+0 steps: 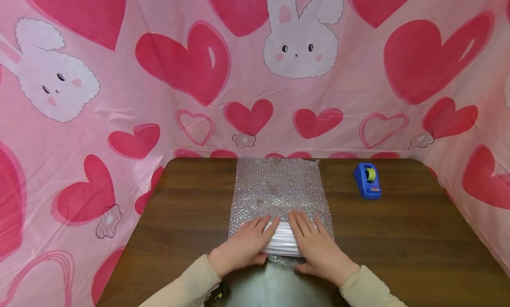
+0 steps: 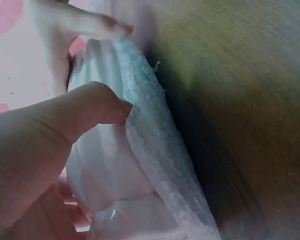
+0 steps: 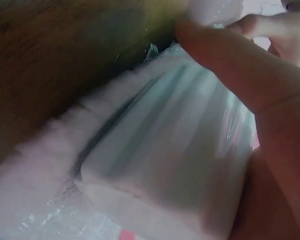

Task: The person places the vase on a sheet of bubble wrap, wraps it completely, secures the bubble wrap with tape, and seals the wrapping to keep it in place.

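Note:
A glossy white bundle in clear plastic (image 1: 283, 241) lies across the near end of a sheet of bubble wrap (image 1: 279, 187). My left hand (image 1: 244, 246) holds its left side, fingers over the top and thumb at the near side. On the right side my right hand (image 1: 320, 254) holds it in the same way. The left wrist view shows the left thumb (image 2: 97, 102) at the near edge of the bubble wrap, which stands up along the bundle. In the right wrist view the right thumb (image 3: 240, 65) reaches along the bundle's near side; fingers behind it are partly hidden.
A blue tape dispenser (image 1: 368, 185) with a yellowish roll stands at the back right of the dark wooden table (image 1: 191, 200). Pink cloth with hearts and rabbits (image 1: 239, 85) hangs behind the table and at both sides. The bubble wrap reaches the table's far edge.

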{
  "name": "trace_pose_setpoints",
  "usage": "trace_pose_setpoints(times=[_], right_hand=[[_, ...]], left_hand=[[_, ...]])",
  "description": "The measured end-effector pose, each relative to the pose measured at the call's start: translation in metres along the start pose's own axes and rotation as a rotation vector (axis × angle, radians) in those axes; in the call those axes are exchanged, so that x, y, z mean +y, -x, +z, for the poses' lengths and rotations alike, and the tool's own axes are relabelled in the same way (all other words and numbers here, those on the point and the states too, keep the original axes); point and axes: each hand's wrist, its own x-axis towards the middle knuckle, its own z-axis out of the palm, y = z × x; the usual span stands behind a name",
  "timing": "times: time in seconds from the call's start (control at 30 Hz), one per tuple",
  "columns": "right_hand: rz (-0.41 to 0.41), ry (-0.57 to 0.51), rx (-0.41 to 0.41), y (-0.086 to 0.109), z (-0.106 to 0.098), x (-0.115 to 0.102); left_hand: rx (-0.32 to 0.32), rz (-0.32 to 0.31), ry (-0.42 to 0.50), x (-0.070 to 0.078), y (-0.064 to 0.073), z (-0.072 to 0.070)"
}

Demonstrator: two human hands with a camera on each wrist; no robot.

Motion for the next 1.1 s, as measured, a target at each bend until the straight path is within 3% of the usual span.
trace_pose_setpoints(times=[0.17, 0.3, 0.47, 0.67, 0.9, 1.1], right_hand=[[-0.046, 0.036, 0.067, 0.000, 0.002, 0.003], [-0.049, 0.049, 0.066, -0.001, 0.002, 0.004], [-0.041, 0.043, 0.040, -0.002, 0.000, 0.004], [-0.052, 0.041, 0.040, -0.003, -0.001, 0.005], [-0.088, 0.052, 0.064, -0.003, -0.003, 0.008], [-0.105, 0.060, 0.074, -0.003, -0.003, 0.012]], left_hand=[[-0.002, -0.013, 0.004, 0.003, 0.001, 0.002], [0.005, -0.031, -0.015, 0.006, 0.001, 0.006], [0.078, -0.069, -0.058, 0.014, 0.000, 0.012], [0.151, -0.106, -0.190, 0.022, -0.003, 0.018], [0.240, -0.091, -0.252, 0.024, -0.005, 0.017], [0.228, -0.071, -0.240, 0.022, -0.007, 0.012]])
